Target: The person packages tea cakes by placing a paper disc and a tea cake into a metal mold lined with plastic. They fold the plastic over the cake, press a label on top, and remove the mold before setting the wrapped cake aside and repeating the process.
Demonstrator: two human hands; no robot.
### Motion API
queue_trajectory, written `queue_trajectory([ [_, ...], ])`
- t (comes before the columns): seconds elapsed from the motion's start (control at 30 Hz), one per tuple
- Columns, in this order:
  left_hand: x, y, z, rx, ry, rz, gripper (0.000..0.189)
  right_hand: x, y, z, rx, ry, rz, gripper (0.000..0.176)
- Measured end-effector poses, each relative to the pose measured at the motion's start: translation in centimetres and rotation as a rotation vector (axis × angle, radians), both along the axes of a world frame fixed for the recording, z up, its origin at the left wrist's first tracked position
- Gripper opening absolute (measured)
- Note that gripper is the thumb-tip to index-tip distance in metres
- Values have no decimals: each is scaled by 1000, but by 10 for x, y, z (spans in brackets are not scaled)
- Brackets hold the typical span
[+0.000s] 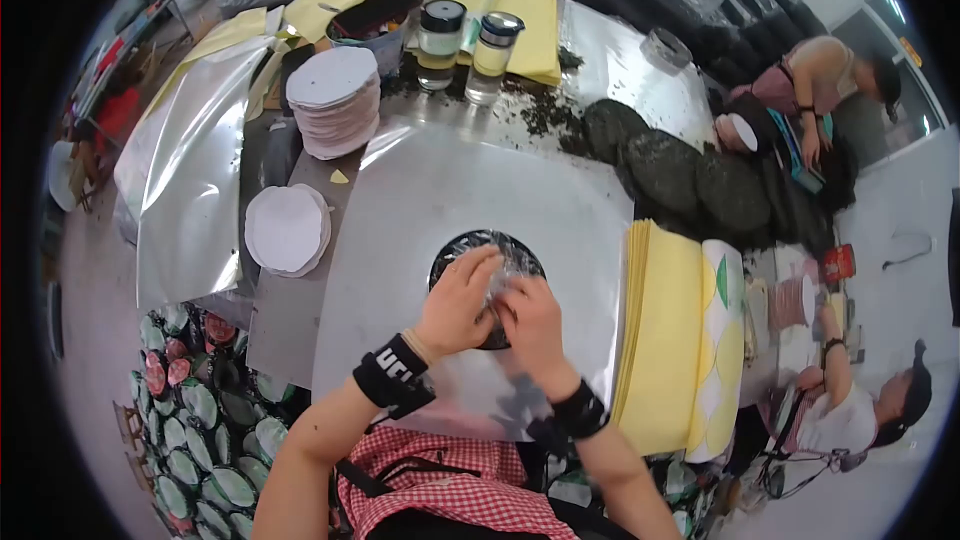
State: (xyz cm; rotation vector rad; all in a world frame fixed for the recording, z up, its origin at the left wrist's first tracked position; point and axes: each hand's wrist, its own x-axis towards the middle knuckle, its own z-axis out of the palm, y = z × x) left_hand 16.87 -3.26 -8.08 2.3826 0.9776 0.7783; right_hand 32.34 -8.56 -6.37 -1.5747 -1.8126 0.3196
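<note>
A round black disc [462,250] under shiny clear plastic film [510,258] lies on the metal sheet in front of me. My left hand [458,302] rests over its left side, fingers bent and gathered on the film. My right hand [533,322] is at the disc's right side, thumb and fingers pinched together on the film close to the left fingers. Both hands hide much of the disc. Left of them sits a low stack of white round papers [285,230], and a taller stack [335,105] stands behind it.
Folded yellow paper [655,340] lies to the right. Several dark round cakes [665,168] overlap at the back right, near two lidded glass jars [487,62]. Wrapped discs [215,440] fill the space below left. Two people [815,80] work on the right.
</note>
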Motion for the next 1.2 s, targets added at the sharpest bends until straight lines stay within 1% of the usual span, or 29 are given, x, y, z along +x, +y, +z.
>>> queue_trajectory([
  [0.03, -4, 2, 7, -59, -173, -74, 69, 2, 14, -7, -8, 7, -20, 15],
  [0.07, -7, 5, 10, -15, 47, -133, 87, 3, 24, -22, -83, -8, 0, 15],
  [0.1, -5, 4, 12, -24, 163, -128, 85, 2, 26, -27, -153, -25, 25, 16],
  [0.13, -3, 4, 6, -15, 224, -119, 84, 2, 25, -26, -2, -16, 52, 13],
  [0.17, 1, 5, 0, 1, 277, -99, 82, 5, 20, -22, 15, -25, 50, 13],
  [0.23, 4, 2, -4, 21, 314, -89, 82, 12, -2, -6, 11, -122, 112, 9],
  [0.27, 6, 2, -6, 22, 363, -86, 81, 17, -6, 3, -30, -48, 110, 9],
  [0.3, 6, 3, -6, 22, 362, -101, 81, 20, 0, -3, -33, -48, 95, 9],
  [0.37, 7, 3, -4, 29, 383, -91, 78, 22, 15, -31, -237, -235, 143, 10],
  [0.4, 8, 2, 3, 47, 449, -103, 77, 17, 18, -46, -28, -102, 99, 8],
  [0.43, 9, 2, 1, 51, 434, -99, 78, 20, 14, -36, -80, -146, 108, 10],
  [0.5, 12, 2, 6, 15, 483, -109, 79, 51, 4, -19, -59, 128, 86, 14],
  [0.57, 13, 2, 5, 29, 507, -117, 80, 126, -17, 15, 152, -50, -220, 19],
  [0.6, 14, 2, 5, 34, 538, -109, 80, 174, -25, 1, 87, 17, -522, 22],
  [0.63, 13, 1, 5, 32, 537, -108, 80, 239, -30, -18, 125, -151, -778, 28],
  [0.67, 14, 1, 6, 29, 548, -112, 81, 297, -44, -23, -31, -389, -950, 35],
  [0.7, 15, 2, 6, 30, 558, -108, 82, 359, -59, -46, 98, -582, -918, 33],
  [0.73, 15, 3, 4, 50, 573, -108, 82, 403, -64, -62, 234, -769, -878, 33],
  [0.77, 16, 3, 4, 51, 575, -96, 82, 414, -61, -55, 241, -763, -869, 33],
  [0.83, 15, 1, 6, 65, 590, -110, 83, 427, -56, -45, -335, -336, -854, 34],
  [0.87, 14, 0, 7, 65, 599, -116, 83, 433, -59, -43, -342, -326, -858, 34],
  [0.93, 16, 1, 8, 55, 590, -106, 83, 450, -56, -41, -229, -378, -832, 27],
  [0.97, 18, 2, 8, 60, 586, -100, 83, 456, -54, -41, -220, -380, -829, 27],
  [1.03, 15, 0, 8, 56, 565, -99, 84, 448, -54, -38, -62, -304, -809, 21],
  [1.07, 12, 1, 8, 56, 576, -78, 84, 460, -55, -11, 26, -307, -661, 16],
  [1.1, 14, 3, 7, 54, 560, -89, 84, 432, -57, 54, 137, -291, -683, 14],
  [1.13, 15, 1, 6, 40, 549, -102, 84, 402, -62, 117, 61, -288, -889, 10],
  [1.17, 16, 0, 8, 46, 552, -91, 86, 430, -78, 146, 301, 204, -580, 8],
  [1.2, 15, 1, 8, 48, 555, -96, 86, 419, -76, 126, 265, 229, -568, 8],
])
